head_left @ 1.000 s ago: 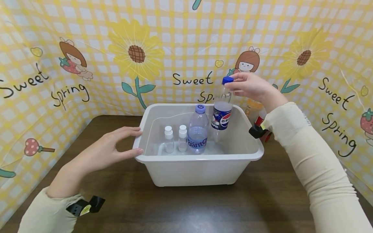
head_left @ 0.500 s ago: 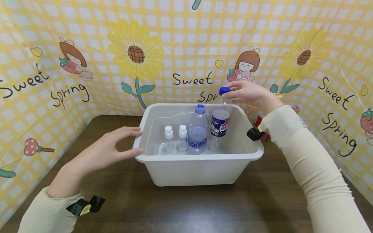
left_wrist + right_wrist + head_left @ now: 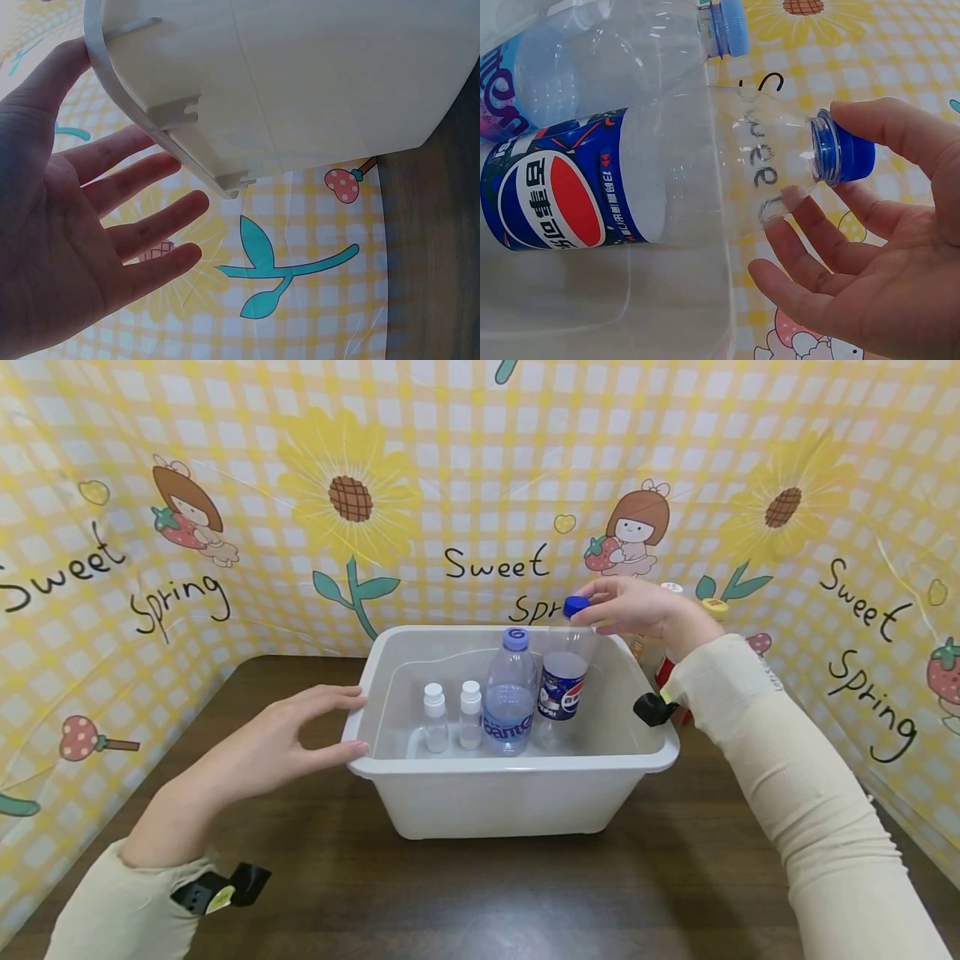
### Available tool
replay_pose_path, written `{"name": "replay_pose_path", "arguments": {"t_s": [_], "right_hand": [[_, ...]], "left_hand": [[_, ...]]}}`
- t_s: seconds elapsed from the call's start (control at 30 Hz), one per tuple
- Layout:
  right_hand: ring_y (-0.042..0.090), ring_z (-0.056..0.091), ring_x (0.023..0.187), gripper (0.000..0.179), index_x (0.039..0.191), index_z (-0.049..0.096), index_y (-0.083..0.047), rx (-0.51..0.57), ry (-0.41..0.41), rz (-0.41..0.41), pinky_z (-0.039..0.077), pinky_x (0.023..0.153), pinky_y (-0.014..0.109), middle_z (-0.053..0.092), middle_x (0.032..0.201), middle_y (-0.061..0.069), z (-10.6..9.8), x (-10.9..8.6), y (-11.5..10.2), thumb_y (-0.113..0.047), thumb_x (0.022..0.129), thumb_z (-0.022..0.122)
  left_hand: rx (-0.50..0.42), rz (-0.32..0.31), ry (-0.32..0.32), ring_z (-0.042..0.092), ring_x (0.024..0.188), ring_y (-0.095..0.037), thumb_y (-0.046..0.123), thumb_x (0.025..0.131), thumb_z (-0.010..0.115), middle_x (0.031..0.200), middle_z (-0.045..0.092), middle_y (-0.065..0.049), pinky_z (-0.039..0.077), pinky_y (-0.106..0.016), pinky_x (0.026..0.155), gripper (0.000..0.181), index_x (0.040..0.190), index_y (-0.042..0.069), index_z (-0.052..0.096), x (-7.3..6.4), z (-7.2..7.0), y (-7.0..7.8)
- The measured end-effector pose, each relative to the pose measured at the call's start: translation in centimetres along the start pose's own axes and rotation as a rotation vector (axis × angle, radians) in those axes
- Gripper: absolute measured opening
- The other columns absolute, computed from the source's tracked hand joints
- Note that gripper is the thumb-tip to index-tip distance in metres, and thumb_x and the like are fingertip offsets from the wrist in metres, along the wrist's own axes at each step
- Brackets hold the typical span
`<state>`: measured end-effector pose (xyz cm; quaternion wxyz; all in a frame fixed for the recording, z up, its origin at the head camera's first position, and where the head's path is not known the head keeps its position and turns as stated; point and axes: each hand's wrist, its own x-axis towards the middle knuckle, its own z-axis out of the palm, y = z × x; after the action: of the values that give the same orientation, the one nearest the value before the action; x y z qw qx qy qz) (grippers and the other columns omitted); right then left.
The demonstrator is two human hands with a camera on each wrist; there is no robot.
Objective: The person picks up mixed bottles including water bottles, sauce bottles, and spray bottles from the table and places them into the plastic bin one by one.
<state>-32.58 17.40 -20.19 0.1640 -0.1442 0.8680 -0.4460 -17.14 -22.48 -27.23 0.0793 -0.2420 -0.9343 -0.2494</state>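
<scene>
Here, one tub (image 3: 502,803) holds four bottles (image 3: 561,693) — one pinched.

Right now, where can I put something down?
Bare table lies in front of the tub, between the sleeves; there's more left of the tub, between the left hand and the cloth. Crowded: the tub's middle, where the Pepsi bottle, purple-capped bottle and two small bottles stand, and behind the right hand, where more bottles show.

Capped Pepsi bottle (image 3: 562,687), slightly tilted, in pale tub (image 3: 495,802).
</scene>
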Motion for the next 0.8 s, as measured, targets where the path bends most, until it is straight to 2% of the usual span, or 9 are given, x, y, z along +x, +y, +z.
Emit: {"name": "replay_pose_path", "arguments": {"t_s": [0.37, 0.6, 0.8], "right_hand": [[0.031, 0.04, 0.127, 0.036, 0.119, 0.047, -0.004, 0.016, 0.005, 0.024, 0.031, 0.112, 0.05, 0.045, 0.134, 0.018, 0.15, -0.16, 0.07, -0.019, 0.09, 0.063], [0.028, 0.043, 0.126, 0.044, 0.121, 0.048, -0.007, -0.011, 0.026, 0.028, 0.033, 0.111, 0.047, 0.047, 0.135, 0.014, 0.03, -0.33, 0.29, -0.025, 0.086, 0.067], [0.03, 0.044, 0.126, 0.042, 0.124, 0.046, -0.007, -0.02, 0.023, 0.01, 0.032, 0.111, 0.049, 0.049, 0.133, 0.015, -0.3, -0.46, 0.17, -0.024, 0.089, 0.063]], "left_hand": [[-0.002, 0.002, 0.001, 0.046, 0.129, -0.029, 0.042, 0.084, 0.067, 0.137, 0.052, -0.006, 0.04, -0.051, 0.1, 0.055, 0.128, 0.012, 0.055, -0.01, -0.02, 0.06], [-0.001, -0.004, 0.001, 0.045, 0.129, -0.029, 0.043, 0.084, 0.067, 0.137, 0.052, -0.006, 0.039, -0.052, 0.1, 0.057, 0.13, 0.013, 0.053, 0.0, -0.01, 0.07], [-0.005, -0.001, -0.001, 0.045, 0.129, -0.03, 0.042, 0.084, 0.067, 0.137, 0.052, -0.007, 0.039, -0.052, 0.1, 0.056, 0.13, 0.012, 0.053, -0.01, -0.05, 0.13]]}}
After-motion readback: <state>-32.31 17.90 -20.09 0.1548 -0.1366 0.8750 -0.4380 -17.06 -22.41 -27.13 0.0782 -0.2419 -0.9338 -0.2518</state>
